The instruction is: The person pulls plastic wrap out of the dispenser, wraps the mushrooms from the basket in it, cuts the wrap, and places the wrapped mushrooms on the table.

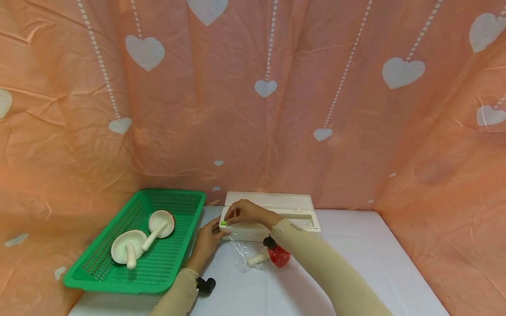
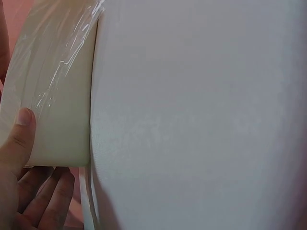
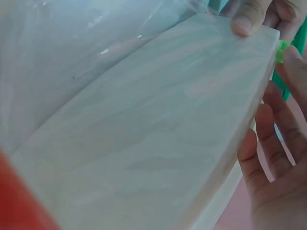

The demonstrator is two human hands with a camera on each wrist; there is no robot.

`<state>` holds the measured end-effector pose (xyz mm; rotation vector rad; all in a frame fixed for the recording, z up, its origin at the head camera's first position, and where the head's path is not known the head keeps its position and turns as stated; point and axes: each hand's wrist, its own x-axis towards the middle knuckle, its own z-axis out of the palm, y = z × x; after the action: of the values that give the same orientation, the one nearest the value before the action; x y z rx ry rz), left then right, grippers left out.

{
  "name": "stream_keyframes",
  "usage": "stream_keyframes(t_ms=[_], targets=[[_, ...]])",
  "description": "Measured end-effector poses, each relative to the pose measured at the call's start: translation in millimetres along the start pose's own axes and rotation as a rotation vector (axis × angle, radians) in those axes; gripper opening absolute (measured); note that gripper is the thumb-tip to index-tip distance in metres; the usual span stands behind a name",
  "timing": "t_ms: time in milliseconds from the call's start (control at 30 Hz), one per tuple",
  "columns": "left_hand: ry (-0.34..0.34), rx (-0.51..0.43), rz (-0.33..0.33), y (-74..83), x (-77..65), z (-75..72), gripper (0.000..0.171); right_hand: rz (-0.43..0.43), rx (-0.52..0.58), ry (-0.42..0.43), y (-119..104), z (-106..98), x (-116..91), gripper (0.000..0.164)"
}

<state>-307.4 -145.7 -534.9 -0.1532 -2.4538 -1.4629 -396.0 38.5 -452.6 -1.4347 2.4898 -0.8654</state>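
Two bare hands are working at the left end of a long white box [image 1: 249,232], which is standing near the back of a white-covered table [image 1: 356,245] with its lid [image 1: 269,200] tilting open behind it. The left hand [image 1: 207,239] is gripping the box's end, its thumb resting on the front face and its fingers bending around behind. The right hand [image 1: 251,213] is leaning over the same end, its fingers loosely bending along the top edge and one digit touching a small green tab [image 1: 223,223] at the corner; whether it is pinching the tab cannot be told. Clear film [image 1: 240,254] is hanging down the box's front and trailing onto the table, reaching the pale handle of a red ladle [image 1: 280,256] that is lying just in front of the box, beside the right sleeve [image 1: 332,267]. Near the left forearm, a green basket [image 1: 114,288] is holding two white ladles [image 1: 128,245]. An orange-pink curtain [image 1: 237,131] is surrounding the scene, showing printed white hearts.
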Motion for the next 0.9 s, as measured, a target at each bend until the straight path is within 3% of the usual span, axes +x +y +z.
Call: stream_keyframes(t_ms=[200, 500, 733, 900], targets=[[0.001, -0.047, 0.027, -1.0, 0.4, -1.0, 0.080, 0.025, 0.014, 0.003, -2.6, 0.7, 1.8, 0.008], [0.003, -0.047, 0.065, -1.4, 1.2, -0.5, 0.074, 0.066, 0.075, 0.000, -3.8, 1.1, 2.2, 0.007], [-0.010, -0.064, 0.057, -2.6, 1.0, -1.4, 0.075, 0.076, 0.048, 0.014, -4.4, 3.9, 2.2, 0.008], [-0.003, -0.052, 0.104, -3.5, 2.7, -1.3, 0.072, 0.082, 0.020, 0.026, -6.2, 3.6, 2.4, 0.009]])
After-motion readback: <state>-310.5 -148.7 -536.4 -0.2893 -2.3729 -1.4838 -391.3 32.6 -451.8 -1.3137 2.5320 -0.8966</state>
